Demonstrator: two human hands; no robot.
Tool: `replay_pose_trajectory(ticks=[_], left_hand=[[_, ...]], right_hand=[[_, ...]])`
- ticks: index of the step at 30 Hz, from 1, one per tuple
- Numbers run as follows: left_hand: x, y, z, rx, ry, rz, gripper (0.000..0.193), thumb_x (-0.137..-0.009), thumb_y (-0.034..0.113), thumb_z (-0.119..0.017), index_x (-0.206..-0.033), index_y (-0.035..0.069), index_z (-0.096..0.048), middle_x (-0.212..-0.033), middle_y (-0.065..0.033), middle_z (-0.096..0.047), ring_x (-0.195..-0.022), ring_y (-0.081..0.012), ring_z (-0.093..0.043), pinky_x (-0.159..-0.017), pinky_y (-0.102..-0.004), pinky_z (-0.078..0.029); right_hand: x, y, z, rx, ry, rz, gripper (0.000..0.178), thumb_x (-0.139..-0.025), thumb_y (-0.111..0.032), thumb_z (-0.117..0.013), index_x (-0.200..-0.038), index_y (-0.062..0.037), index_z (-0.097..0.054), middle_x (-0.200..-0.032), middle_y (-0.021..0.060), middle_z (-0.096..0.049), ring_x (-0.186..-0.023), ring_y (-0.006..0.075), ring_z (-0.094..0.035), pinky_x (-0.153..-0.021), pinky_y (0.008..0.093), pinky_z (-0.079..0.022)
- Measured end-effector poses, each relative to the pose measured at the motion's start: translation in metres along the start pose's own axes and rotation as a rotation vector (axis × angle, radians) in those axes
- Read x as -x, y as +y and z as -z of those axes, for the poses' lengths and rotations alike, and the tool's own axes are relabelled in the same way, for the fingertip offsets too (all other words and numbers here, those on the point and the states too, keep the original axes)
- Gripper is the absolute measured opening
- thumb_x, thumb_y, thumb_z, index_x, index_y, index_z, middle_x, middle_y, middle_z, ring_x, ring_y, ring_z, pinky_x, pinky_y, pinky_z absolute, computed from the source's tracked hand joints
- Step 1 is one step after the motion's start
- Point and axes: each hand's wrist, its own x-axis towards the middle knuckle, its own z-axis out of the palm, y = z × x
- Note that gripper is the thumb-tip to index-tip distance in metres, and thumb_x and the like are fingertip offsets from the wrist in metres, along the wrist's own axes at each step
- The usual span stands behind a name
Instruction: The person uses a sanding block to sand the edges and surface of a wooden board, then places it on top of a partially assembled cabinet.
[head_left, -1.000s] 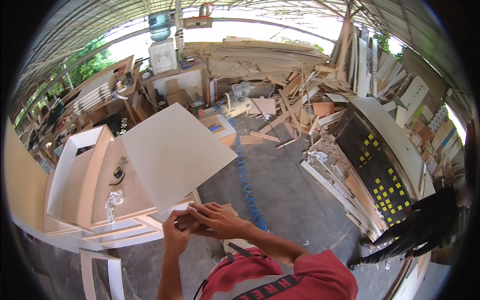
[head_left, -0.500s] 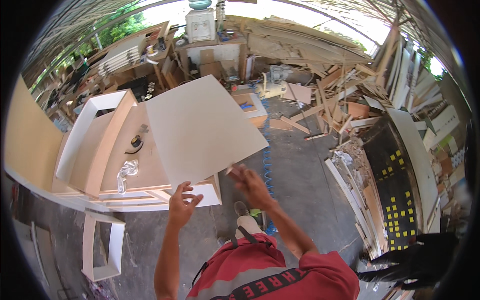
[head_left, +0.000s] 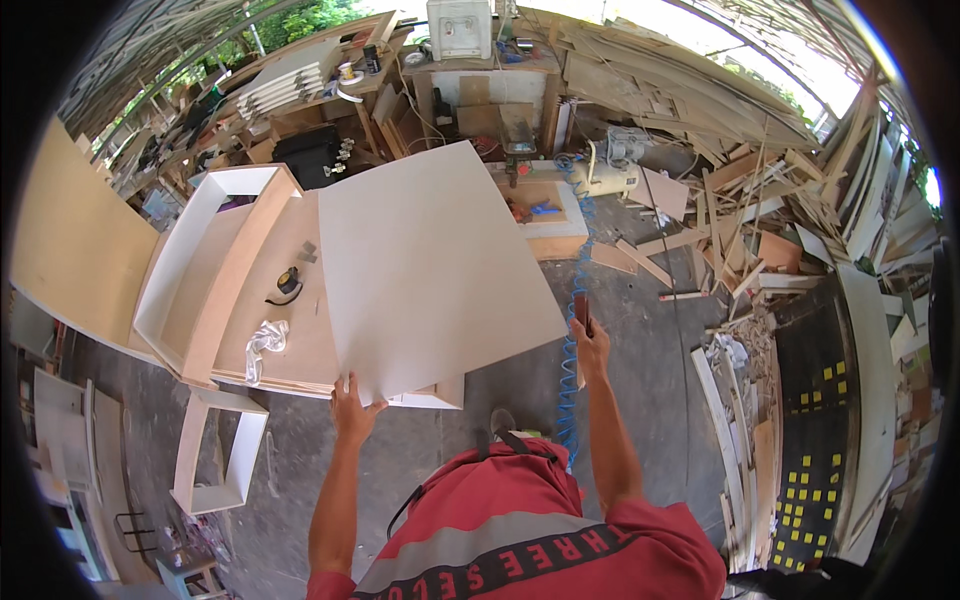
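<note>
From my distant post I see a white box-shaped water dispenser [head_left: 460, 30] at twelve o'clock, a cream metal tank [head_left: 605, 180] at half past one, a heap of brown wooden scraps [head_left: 733, 222] past two, and a black yellow-squared board [head_left: 812, 425] near four.

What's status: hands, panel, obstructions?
Left hand at near corner of pale panel. Right hand holding dark brown piece. Blue coiled hose close by.

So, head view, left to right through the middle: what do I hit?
Tan board → white cloth → white panel, with the left hand at its near edge → right hand holding a brown block → black board with yellow squares.
</note>
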Motion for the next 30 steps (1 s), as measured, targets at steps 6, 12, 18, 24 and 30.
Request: replay_pose_trajectory(ticks=[6,12,18,24,30], left_hand=[[0.006,-0.016,0.000,0.296,0.098,0.025,0.080,-0.068,0.021,-0.092,-0.135,-0.003,-0.056,-0.136,-0.0183,-0.053,-0.121,-0.0340,-0.057,-0.098,-0.0427,-0.050],[-0.006,-0.041,-0.018,0.417,0.262,0.255,0.065,-0.067,0.013,-0.091,-0.125,0.000,-0.064,-0.099,-0.0127,-0.070,-0.087,-0.0251,-0.067,-0.076,-0.0356,-0.054],[-0.019,-0.053,-0.022,0.240,0.242,0.410,0.046,-0.065,0.011,-0.092,-0.102,-0.005,-0.073,-0.082,-0.0094,-0.069,-0.070,-0.0207,-0.061,-0.068,-0.0365,-0.050],[-0.022,-0.084,-0.033,0.497,0.235,0.470,0.040,-0.066,0.007,-0.090,-0.098,-0.008,-0.073,-0.081,-0.0065,-0.069,-0.071,-0.0177,-0.061,-0.069,-0.0350,-0.050],[-0.034,-0.086,-0.020,0.759,0.053,0.598,0.026,-0.078,0.005,-0.081,-0.101,-0.002,-0.071,-0.090,-0.0057,-0.070,-0.078,-0.0180,-0.065,-0.068,-0.0342,-0.050]], right_hand=[[-0.014,-0.031,0.015,-0.396,-0.247,-0.288,0.031,-0.094,-0.032,-0.073,-0.103,-0.0026,-0.071,-0.079,-0.0008,-0.059,-0.070,0.0097,-0.058,-0.063,0.0266,-0.050],[-0.025,-0.038,0.004,-0.230,-0.335,-0.227,0.031,-0.095,-0.033,-0.071,-0.101,-0.0019,-0.073,-0.077,-0.0028,-0.057,-0.068,0.0084,-0.054,-0.066,0.0272,-0.047],[-0.017,-0.053,0.003,-0.015,-0.359,-0.200,0.041,-0.091,-0.039,-0.074,-0.111,-0.0027,-0.075,-0.076,-0.0007,-0.061,-0.069,0.0091,-0.054,-0.065,0.0285,-0.046],[0.001,-0.078,-0.006,0.089,-0.370,-0.189,0.052,-0.087,-0.047,-0.074,-0.115,-0.0023,-0.073,-0.079,0.0095,-0.068,-0.075,0.0136,-0.063,-0.069,0.0324,-0.050],[0.016,-0.078,0.001,0.216,-0.339,-0.083,0.066,-0.085,-0.055,-0.072,-0.114,0.0043,-0.071,-0.103,0.0225,-0.072,-0.092,0.0319,-0.071,-0.085,0.0407,-0.053]])
